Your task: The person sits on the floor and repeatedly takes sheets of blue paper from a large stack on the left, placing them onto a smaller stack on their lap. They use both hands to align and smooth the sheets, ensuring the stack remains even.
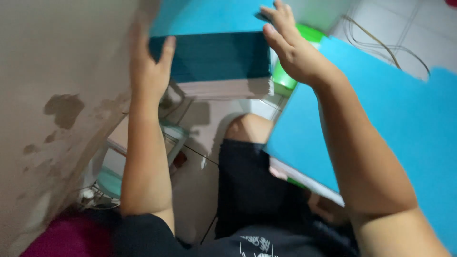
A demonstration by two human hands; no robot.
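Left hand: your left hand (151, 66) presses against the left end of a thick stack of blue sheets (214, 52), fingers together and flat along its side, thumb up against the dark front edge.
Right hand: your right hand (290, 45) rests on the right end of the same stack, fingers spread a little over the top sheet, thumb down at the front corner.
Stack: it is held up between both hands in front of you, raised above your knee (247, 128); the top is bright blue, the front edge dark teal, and paler sheets show at the bottom.
Second pile: another pile of blue sheets (395, 119) lies under your right forearm, over your lap, with white and green edges at its lower side.
Nearby: a green container (285, 81) sits just behind the held stack, beside its right corner.
Surroundings: a stained wall (57, 104) stands on your left, and the tiled floor (200, 181) lies below.
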